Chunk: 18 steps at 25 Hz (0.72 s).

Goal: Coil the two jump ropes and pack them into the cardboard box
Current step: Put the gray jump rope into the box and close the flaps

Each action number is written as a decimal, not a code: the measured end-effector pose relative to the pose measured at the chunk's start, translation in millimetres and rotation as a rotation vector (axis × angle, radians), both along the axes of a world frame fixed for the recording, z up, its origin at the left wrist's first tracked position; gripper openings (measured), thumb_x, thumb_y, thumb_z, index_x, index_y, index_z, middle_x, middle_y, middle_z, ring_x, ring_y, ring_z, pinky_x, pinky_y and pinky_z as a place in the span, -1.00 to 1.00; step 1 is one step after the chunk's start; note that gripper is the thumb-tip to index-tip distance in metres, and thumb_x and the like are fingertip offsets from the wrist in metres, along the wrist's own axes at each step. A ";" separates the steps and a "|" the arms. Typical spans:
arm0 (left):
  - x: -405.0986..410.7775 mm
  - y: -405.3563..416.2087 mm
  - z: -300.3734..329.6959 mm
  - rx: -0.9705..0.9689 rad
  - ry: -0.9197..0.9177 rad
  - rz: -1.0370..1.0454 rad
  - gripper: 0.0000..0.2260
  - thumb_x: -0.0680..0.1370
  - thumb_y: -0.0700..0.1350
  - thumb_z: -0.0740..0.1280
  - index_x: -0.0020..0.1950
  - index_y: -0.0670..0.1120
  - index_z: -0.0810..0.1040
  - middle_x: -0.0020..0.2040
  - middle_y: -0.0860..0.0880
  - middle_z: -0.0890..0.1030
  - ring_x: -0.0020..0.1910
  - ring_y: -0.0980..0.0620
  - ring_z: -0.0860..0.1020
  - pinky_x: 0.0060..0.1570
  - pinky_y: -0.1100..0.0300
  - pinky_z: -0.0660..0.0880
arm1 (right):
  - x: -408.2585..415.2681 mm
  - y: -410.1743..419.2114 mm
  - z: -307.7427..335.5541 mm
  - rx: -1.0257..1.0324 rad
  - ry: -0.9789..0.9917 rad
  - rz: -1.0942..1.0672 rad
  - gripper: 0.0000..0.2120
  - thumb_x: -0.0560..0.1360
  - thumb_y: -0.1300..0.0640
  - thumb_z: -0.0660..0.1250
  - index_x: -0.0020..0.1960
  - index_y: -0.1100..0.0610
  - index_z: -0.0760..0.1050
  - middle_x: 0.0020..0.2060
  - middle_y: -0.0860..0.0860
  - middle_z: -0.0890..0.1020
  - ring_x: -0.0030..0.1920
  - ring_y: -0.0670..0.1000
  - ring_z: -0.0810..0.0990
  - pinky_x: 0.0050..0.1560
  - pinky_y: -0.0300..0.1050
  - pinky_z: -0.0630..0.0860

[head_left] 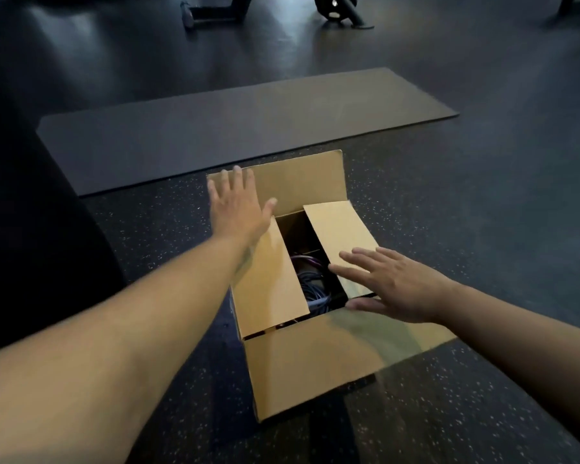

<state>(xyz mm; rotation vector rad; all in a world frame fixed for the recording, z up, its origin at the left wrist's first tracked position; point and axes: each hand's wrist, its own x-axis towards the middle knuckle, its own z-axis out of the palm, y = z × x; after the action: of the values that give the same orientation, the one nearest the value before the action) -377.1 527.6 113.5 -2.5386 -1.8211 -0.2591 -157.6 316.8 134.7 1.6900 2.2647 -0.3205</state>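
Observation:
A brown cardboard box (315,363) stands on the floor in front of me. Its two side flaps are folded partly inward, the far flap stands up and the near flap hangs toward me. Through the gap between the side flaps I see coiled purple jump rope (310,283) inside the box. My left hand (236,205) is flat with fingers spread over the far end of the left flap, at the base of the far flap. My right hand (392,284) is flat with fingers apart on the near end of the right flap. Neither hand holds anything.
A long dark exercise mat (248,125) lies on the speckled rubber floor just beyond the box. Black gym equipment bases (342,11) stand at the far edge. A dark shape (31,229) fills the left side.

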 end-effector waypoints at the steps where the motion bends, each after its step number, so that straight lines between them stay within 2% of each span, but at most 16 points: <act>1: 1.7 13.7 8.2 -0.001 0.005 -0.013 -0.27 0.64 0.29 0.12 0.66 -0.11 0.04 0.68 -0.18 0.09 0.65 -0.23 0.04 0.58 -0.27 -0.02 | 1.6 -8.3 3.8 -0.029 0.004 0.032 -0.21 0.53 -0.50 -0.21 0.66 -0.18 -0.14 0.68 -0.02 0.00 0.67 0.04 -0.05 0.64 0.06 -0.06; 4: 5.9 43.7 19.1 -0.091 0.011 -0.031 -0.24 0.63 0.29 0.14 0.68 -0.07 -0.05 0.69 -0.16 0.00 0.66 -0.22 -0.03 0.58 -0.28 -0.08 | 8.0 -29.7 7.9 -0.087 -0.018 0.150 -0.16 0.52 -0.55 -0.04 0.67 -0.16 -0.08 0.68 0.01 0.04 0.67 0.05 -0.01 0.65 0.10 -0.02; 6: 10.3 55.1 19.8 -0.205 0.034 -0.020 -0.22 0.62 0.33 0.15 0.68 -0.02 -0.06 0.69 -0.15 0.01 0.66 -0.22 -0.03 0.57 -0.29 -0.11 | 11.8 -38.5 5.5 -0.107 -0.037 0.220 -0.11 0.48 -0.57 0.00 0.67 -0.14 -0.05 0.68 0.05 0.06 0.67 0.10 0.04 0.64 0.15 0.05; 8: 14.9 57.5 23.5 -0.279 0.068 -0.005 -0.23 0.60 0.35 0.17 0.67 -0.02 0.03 0.68 -0.16 0.10 0.64 -0.26 0.06 0.57 -0.31 -0.05 | 11.4 -42.5 2.6 -0.109 -0.056 0.270 -0.07 0.45 -0.58 0.05 0.67 -0.11 -0.01 0.67 0.09 0.12 0.65 0.16 0.11 0.62 0.18 0.12; 10: 18.3 53.7 31.0 -0.246 0.073 -0.027 -0.31 0.61 0.32 0.19 0.62 -0.05 0.19 0.62 -0.19 0.24 0.59 -0.29 0.22 0.55 -0.29 0.10 | 11.0 -42.4 0.4 -0.070 -0.068 0.322 -0.10 0.48 -0.55 0.08 0.65 -0.08 0.07 0.64 0.12 0.21 0.61 0.19 0.22 0.57 0.20 0.23; 13: 16.9 32.0 39.4 -0.132 0.046 -0.110 -0.40 0.62 0.30 0.17 0.51 -0.09 0.36 0.47 -0.18 0.46 0.44 -0.25 0.43 0.44 -0.24 0.32 | 13.5 -36.9 5.0 0.030 -0.079 0.387 -0.22 0.55 -0.49 0.01 0.61 -0.06 0.17 0.57 0.13 0.35 0.50 0.18 0.39 0.42 0.18 0.43; 15: 17.2 10.2 39.3 -0.124 0.024 -0.170 -0.39 0.62 0.31 0.16 0.48 -0.09 0.38 0.41 -0.16 0.52 0.39 -0.21 0.48 0.40 -0.23 0.34 | 14.6 -29.4 13.9 0.104 -0.093 0.353 -0.26 0.58 -0.47 -0.06 0.60 -0.07 0.19 0.49 0.11 0.43 0.40 0.15 0.47 0.32 0.14 0.51; 18: 21.0 -24.0 36.8 -0.232 0.002 -0.196 -0.39 0.61 0.35 0.10 0.47 -0.04 0.40 0.39 -0.13 0.54 0.38 -0.20 0.48 0.40 -0.25 0.28 | 11.7 -9.7 23.2 0.209 -0.100 0.299 -0.32 0.61 -0.42 -0.08 0.56 -0.05 0.26 0.38 0.08 0.50 0.25 0.12 0.53 0.21 0.09 0.56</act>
<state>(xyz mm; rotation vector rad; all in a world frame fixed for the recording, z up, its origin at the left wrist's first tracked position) -356.1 503.6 150.3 -2.8758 -1.6925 -0.0473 -145.9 307.1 157.9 1.3901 2.4987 0.0672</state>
